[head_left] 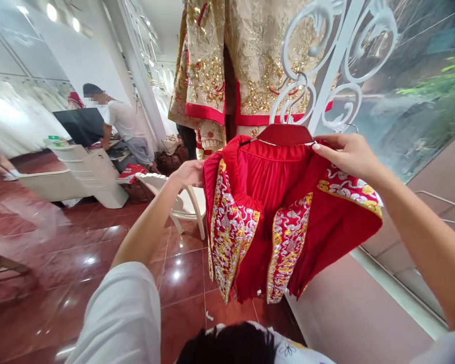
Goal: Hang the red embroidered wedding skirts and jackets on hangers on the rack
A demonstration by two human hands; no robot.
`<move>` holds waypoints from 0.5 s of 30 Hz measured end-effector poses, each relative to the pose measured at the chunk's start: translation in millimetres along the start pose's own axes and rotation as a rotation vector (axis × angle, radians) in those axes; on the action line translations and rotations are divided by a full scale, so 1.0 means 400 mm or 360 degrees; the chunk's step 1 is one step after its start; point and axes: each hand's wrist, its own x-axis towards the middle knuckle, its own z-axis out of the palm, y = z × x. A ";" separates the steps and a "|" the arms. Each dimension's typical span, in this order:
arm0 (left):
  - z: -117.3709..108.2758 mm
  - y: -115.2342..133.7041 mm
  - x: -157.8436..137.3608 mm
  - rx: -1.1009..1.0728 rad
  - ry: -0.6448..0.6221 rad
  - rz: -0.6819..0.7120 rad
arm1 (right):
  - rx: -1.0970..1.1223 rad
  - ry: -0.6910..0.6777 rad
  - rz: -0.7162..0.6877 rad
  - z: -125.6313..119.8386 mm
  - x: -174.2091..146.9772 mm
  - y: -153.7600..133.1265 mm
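Observation:
A red pleated skirt [280,172] with gold and silver embroidered panels hangs from a dark red hanger [285,134]. The hanger's hook is up against a white scrollwork metal stand [328,60]. My left hand [190,173] is closed on the skirt's left edge; some of its fingers are hidden behind the cloth. At the waistband's right end, beside the hanger tip, my right hand [345,154] pinches the fabric between thumb and fingers. Between my hands the waistband is spread wide, and the embroidered panels hang below it.
Gold-beaded garments with red hems [250,76] hang just behind the skirt. A white chair [189,205] stands on the glossy red tiled floor [178,275]. Farther left, a person [123,119] leans over a desk by a dark monitor [79,124]. A window is at right.

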 end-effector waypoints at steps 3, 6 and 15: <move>0.021 -0.074 -0.032 0.0290 -0.0014 -0.0016 | -0.0184 -0.0092 0.0096 0.020 0.029 -0.019; 0.039 -0.080 -0.053 0.0454 0.0018 -0.0049 | -0.0099 -0.0246 0.0209 0.029 0.065 -0.019; 0.030 0.229 -0.165 0.2288 0.1303 0.0687 | -0.0255 -0.0246 0.0032 0.019 0.075 -0.031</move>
